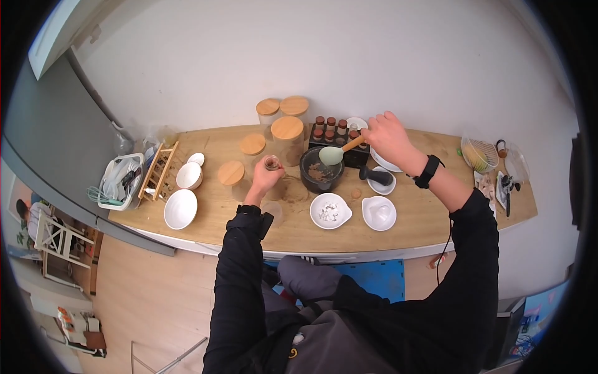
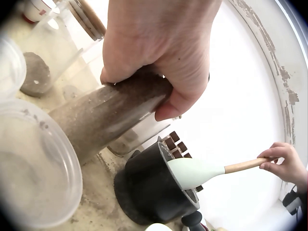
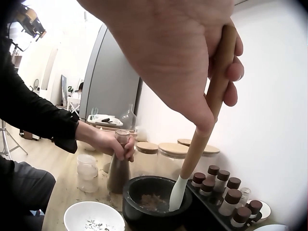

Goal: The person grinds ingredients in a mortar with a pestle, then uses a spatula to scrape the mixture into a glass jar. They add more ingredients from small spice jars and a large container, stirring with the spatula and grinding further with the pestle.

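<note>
My left hand (image 1: 266, 179) grips the neck of a clear glass bottle (image 3: 119, 175) filled with brown powder. In the right wrist view the bottle stands upright on the counter, just beside a black mortar (image 3: 144, 219). My right hand (image 1: 391, 138) holds the wooden handle of a silicone spoon (image 1: 332, 155) with a pale green head. That head dips inside the mortar's rim in the right wrist view, next to some brown crumbly material (image 3: 151, 202). A black pestle (image 1: 378, 177) lies across a small white dish right of the mortar.
Wooden-lidded jars (image 1: 288, 128) stand behind the bottle, and a black rack (image 1: 355, 157) of brown-capped spice bottles behind the mortar. In front are a white bowl (image 1: 316, 216) with white pieces and a spouted bowl (image 1: 379, 216). Clear plastic tubs (image 3: 87, 179) stand near my left hand.
</note>
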Available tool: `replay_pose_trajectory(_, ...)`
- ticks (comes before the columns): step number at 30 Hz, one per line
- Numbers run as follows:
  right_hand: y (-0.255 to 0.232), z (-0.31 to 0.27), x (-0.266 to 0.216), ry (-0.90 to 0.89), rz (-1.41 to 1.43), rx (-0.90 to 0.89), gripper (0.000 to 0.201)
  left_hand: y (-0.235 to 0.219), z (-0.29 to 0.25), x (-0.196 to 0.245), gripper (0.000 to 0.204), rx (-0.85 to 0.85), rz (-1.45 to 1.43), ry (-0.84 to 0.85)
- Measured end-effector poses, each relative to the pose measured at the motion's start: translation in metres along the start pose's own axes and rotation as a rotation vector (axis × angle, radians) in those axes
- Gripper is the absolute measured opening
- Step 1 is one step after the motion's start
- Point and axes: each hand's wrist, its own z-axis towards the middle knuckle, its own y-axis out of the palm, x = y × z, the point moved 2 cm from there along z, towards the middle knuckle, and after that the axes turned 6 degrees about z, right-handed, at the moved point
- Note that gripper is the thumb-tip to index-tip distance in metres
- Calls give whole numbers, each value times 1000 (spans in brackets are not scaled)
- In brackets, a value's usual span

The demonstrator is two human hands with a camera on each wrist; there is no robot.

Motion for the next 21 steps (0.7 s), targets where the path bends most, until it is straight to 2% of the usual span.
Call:
replay_pose_trajectory(4, 13, 12, 7, -50, -86, 4, 5, 0, -1, 0, 16, -20, 36, 19)
replay_pose_trajectory(9, 31, 14, 7, -113, 38, 61, 7, -1, 2, -3, 18, -44, 86, -7)
replay_pose_trajectory(13, 24, 16, 11, -161, 92, 70, 9, -1, 5, -5, 20, -56, 123, -34)
replay_pose_trajectory(19, 10, 23, 16, -107, -40, 15, 7, 2, 5, -4, 20, -70, 123, -65)
replay_pose_trajectory(21, 19, 23, 7, -121, -30, 10, 6, 4, 5, -4, 20, -66, 141, -58)
